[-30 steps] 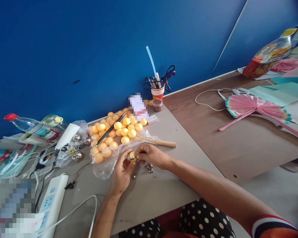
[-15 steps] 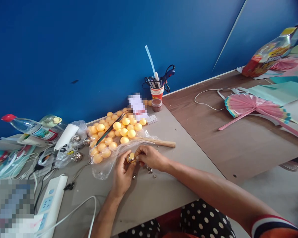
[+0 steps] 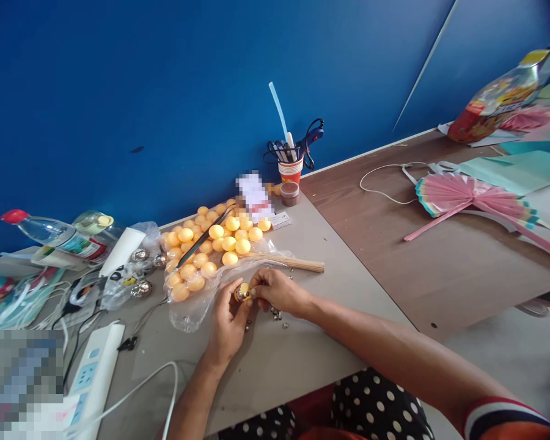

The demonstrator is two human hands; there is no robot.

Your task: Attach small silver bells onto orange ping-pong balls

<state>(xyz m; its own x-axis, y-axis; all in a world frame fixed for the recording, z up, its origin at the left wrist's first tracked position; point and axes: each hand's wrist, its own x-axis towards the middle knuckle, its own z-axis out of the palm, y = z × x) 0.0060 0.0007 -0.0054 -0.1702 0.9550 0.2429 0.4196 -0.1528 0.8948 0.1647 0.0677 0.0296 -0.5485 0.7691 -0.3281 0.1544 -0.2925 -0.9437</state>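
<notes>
My left hand [image 3: 225, 327] holds a small yellow-orange ball [image 3: 242, 290] with shiny metallic bits on its surface, gripped between thumb and fingers. The fingertips of my right hand [image 3: 282, 293] are pinched together against the ball's right side. Whatever lies between them is hidden or too small to name. Small shiny metal pieces [image 3: 275, 313] are scattered on the grey table beneath my hands. Just beyond, several yellow-orange balls [image 3: 230, 243] lie on and in a clear plastic bag [image 3: 189, 316]. A bundle of thin wooden sticks [image 3: 302, 264] sits behind my right hand.
Dark tweezers [image 3: 201, 239] rest across the balls. A red paper cup [image 3: 290, 171] with tools stands by the blue wall, a lidded jar [image 3: 289, 194] before it. Leftward are a power strip [image 3: 96, 366], cables, foil balls [image 3: 142, 288] and bottles. A pink fan [image 3: 472, 198] lies right.
Very little differs. The ball is turned slightly in my left hand, and my right fingertips stay at its side. The view has shifted a touch.
</notes>
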